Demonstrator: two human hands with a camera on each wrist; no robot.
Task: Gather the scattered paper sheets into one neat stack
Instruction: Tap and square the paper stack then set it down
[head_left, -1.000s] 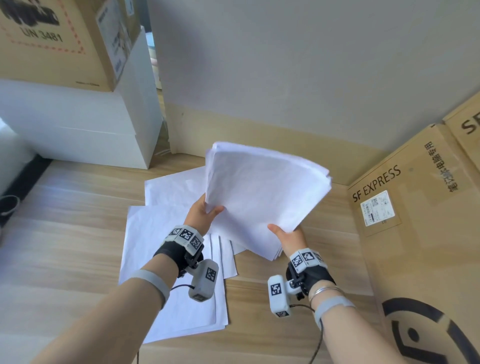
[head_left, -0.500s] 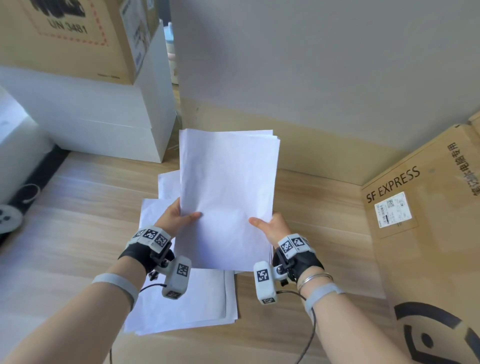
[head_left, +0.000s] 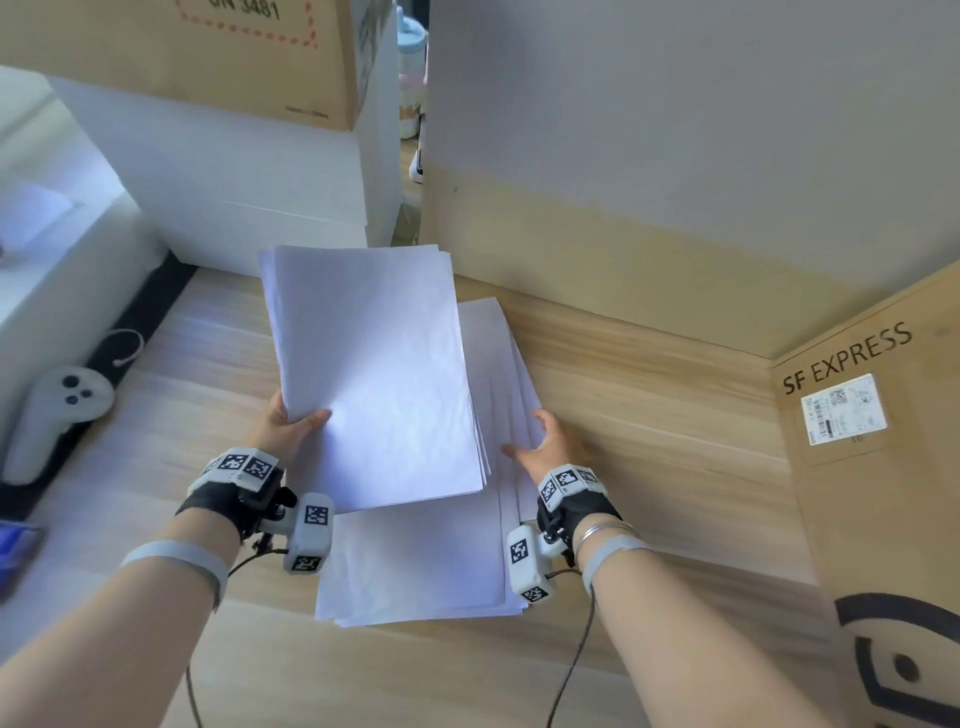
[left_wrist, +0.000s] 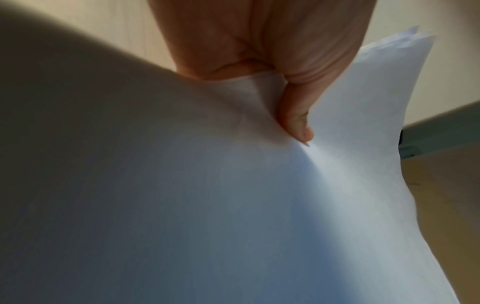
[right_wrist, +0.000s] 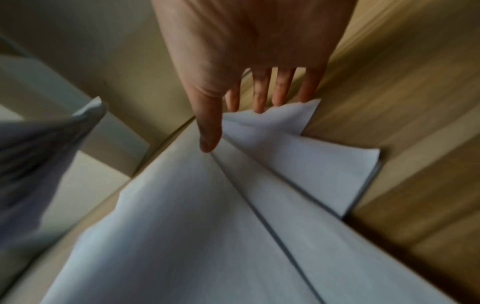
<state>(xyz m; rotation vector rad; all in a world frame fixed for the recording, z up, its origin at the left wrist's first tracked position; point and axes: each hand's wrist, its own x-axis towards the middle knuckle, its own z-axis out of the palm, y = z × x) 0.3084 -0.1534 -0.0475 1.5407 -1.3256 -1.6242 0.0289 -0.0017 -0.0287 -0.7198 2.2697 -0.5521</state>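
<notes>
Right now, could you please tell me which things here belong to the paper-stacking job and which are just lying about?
Part of the job:
- bundle of sheets gripped by the left hand
- loose sheets on the table, right hand open, reaching to them

Lying about:
- SF Express carton
- white controller
- UN 3481 carton

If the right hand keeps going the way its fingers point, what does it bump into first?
Probably the loose sheets on the table: the right hand points its straight fingers at their far corner. Depth is unclear.

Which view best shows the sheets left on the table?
Right wrist: the fanned sheets on the table fill it, edges visible under the right hand. Head view has them half hidden by the held stack. Left wrist shows only that stack.
</notes>
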